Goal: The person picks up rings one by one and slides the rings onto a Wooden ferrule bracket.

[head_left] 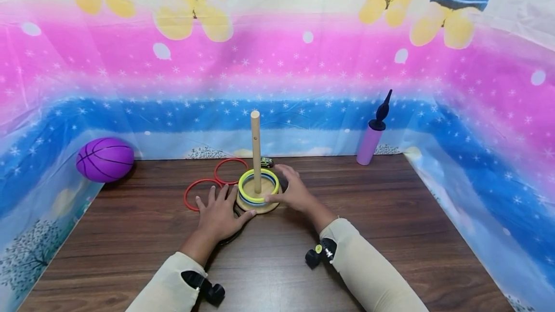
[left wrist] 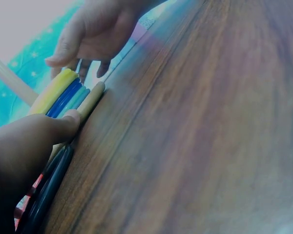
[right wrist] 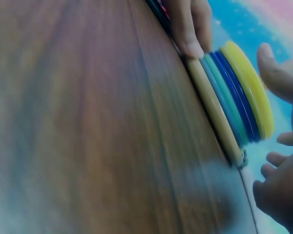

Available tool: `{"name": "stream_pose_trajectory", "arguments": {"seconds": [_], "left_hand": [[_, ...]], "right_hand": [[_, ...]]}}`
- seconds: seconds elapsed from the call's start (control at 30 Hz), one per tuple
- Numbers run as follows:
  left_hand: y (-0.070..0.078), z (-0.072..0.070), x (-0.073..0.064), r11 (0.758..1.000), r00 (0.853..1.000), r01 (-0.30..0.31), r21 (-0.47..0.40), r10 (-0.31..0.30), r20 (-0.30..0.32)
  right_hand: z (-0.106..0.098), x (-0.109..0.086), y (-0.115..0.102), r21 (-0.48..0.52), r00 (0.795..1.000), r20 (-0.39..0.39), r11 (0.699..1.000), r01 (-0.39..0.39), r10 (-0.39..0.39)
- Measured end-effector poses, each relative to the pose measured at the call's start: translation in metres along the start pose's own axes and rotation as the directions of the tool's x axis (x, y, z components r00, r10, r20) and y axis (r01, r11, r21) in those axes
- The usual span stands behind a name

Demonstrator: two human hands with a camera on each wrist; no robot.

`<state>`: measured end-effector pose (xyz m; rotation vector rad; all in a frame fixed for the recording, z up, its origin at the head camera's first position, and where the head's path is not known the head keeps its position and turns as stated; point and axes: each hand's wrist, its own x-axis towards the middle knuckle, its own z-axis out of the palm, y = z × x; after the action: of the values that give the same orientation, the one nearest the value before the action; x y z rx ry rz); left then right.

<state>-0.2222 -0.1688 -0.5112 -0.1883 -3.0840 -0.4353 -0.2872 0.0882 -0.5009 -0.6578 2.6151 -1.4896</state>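
A wooden base (head_left: 260, 210) with an upright peg (head_left: 256, 148) stands on the table. Yellow (right wrist: 249, 87), dark blue (right wrist: 237, 92) and teal (right wrist: 224, 97) rings lie stacked around the peg, yellow on top. My left hand (head_left: 221, 218) spreads at the base's left, its thumb touching the base's edge. Black rings (left wrist: 51, 187) lie partly hidden under that hand. Just beyond its fingertips are two red rings (head_left: 191, 184). To the right of the stack my right hand (head_left: 299, 194) has its fingers spread and thumb near the yellow ring, holding nothing.
A purple basketball (head_left: 105, 160) sits at the table's back left edge. Behind the base is a small toy car (head_left: 267, 162). A purple hand pump (head_left: 370, 143) with a black nozzle stands at the back right. Printed cloth (head_left: 303, 81) walls the back and sides.
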Motion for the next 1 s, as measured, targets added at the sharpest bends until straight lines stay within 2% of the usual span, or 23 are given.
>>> {"name": "stream_pose_trajectory", "arguments": {"seconds": [0.23,0.43,0.57,0.73,0.87,1.0], "left_hand": [[-0.002,-0.003,0.001,1.000,0.999,0.001,-0.007,-0.002,-0.046],[-0.014,-0.005,0.002,1.000,0.996,0.015,-0.027,-0.017,-0.082],[-0.030,-0.011,0.003,0.998,0.994,0.034,-0.054,-0.040,-0.097],[-0.057,-0.020,0.005,0.993,0.992,0.043,-0.109,-0.055,-0.112],[-0.076,-0.023,0.006,0.989,0.992,0.055,-0.136,-0.069,-0.102],[-0.088,-0.025,0.005,0.985,0.995,0.044,-0.169,-0.060,-0.086]], "right_hand": [[-0.010,0.002,0.010,-0.052,0.995,0.047,0.995,-0.084,0.087],[-0.010,0.004,0.015,-0.090,0.988,0.089,0.989,-0.117,0.125],[-0.009,0.004,0.016,-0.090,0.988,0.097,0.990,-0.111,0.119],[-0.010,0.003,0.017,-0.095,0.990,0.097,0.991,-0.096,0.105],[-0.010,0.003,0.017,-0.107,0.989,0.096,0.989,-0.099,0.109],[-0.010,0.003,0.017,-0.102,0.990,0.098,0.990,-0.094,0.104]]}}
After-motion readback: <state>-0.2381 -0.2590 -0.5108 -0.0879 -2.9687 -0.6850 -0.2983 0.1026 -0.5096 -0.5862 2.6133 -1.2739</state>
